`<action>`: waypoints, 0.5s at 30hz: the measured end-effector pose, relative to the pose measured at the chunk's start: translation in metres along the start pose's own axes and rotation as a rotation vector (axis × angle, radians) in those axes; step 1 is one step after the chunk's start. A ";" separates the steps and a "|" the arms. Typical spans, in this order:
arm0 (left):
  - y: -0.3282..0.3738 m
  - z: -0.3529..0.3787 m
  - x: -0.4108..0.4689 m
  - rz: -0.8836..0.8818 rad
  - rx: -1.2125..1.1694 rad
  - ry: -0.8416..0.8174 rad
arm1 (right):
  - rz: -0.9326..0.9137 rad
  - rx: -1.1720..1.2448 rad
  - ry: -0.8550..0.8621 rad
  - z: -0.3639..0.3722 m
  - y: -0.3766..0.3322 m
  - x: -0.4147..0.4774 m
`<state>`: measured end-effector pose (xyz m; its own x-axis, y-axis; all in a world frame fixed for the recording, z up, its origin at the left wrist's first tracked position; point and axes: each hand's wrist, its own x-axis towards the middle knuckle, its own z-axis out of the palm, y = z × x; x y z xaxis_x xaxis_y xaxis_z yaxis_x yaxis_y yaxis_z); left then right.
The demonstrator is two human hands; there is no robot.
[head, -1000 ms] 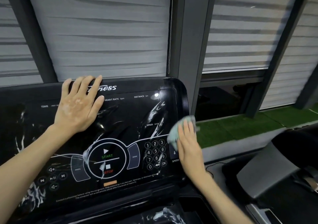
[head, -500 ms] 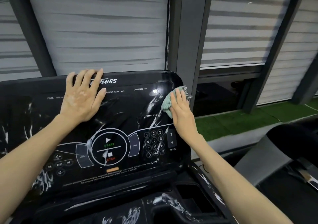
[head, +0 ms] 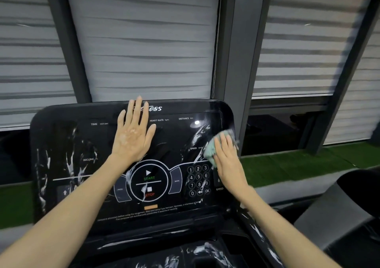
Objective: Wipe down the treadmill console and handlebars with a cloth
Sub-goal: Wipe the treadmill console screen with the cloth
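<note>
Leftmost, one glossy black treadmill console (head: 61, 136), rounded at the corners, streaked with white foamy smears, thickest down its left side. Flat on its upper middle, one left hand (head: 131, 139), palm down, fingers straight and slightly spread, covering part of the printed logo. Below, a round START/STOP dial (head: 149, 180) ringed in white; right of it, a keypad (head: 198, 179) of small round number keys. At the console's right edge, one mint-green cloth (head: 208, 150), nubby and bunched, pressed to the screen under the right hand (head: 229, 165), fingers straight and close together on top, much of the cloth hidden beneath them. Left forearm (head: 67, 212) and right forearm (head: 273, 220) bare, both cut off at the near edge. Far behind, pleated grey blinds (head: 144, 51) between dark frames. Far right, a strip of green artificial turf (head: 287, 167) and a dark curved machine part (head: 333, 212), too cropped to identify.
</note>
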<state>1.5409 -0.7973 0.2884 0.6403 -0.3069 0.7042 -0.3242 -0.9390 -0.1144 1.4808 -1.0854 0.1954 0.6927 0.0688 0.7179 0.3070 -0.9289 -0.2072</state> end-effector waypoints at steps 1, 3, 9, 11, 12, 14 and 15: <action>0.000 0.001 -0.001 -0.009 0.002 -0.003 | -0.007 -0.008 0.018 -0.006 -0.002 0.022; 0.001 0.001 0.001 -0.014 0.009 0.003 | -0.008 -0.017 0.051 -0.014 -0.005 0.059; -0.001 0.006 0.000 0.000 0.003 0.052 | 0.046 0.088 0.076 0.009 -0.017 0.005; -0.001 0.007 0.000 -0.001 -0.004 0.058 | 0.036 0.120 0.027 0.024 -0.022 -0.058; -0.001 0.008 -0.001 -0.002 -0.007 0.061 | 0.025 0.116 0.010 0.028 -0.023 -0.086; 0.000 0.007 -0.001 -0.003 -0.009 0.066 | 0.003 0.105 -0.021 0.031 -0.021 -0.113; 0.000 0.007 0.000 -0.002 -0.008 0.066 | -0.021 0.105 -0.036 0.030 -0.019 -0.110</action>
<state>1.5454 -0.7981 0.2833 0.5935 -0.2934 0.7495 -0.3285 -0.9384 -0.1073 1.4184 -1.0650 0.1007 0.7075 0.1027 0.6992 0.3871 -0.8841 -0.2618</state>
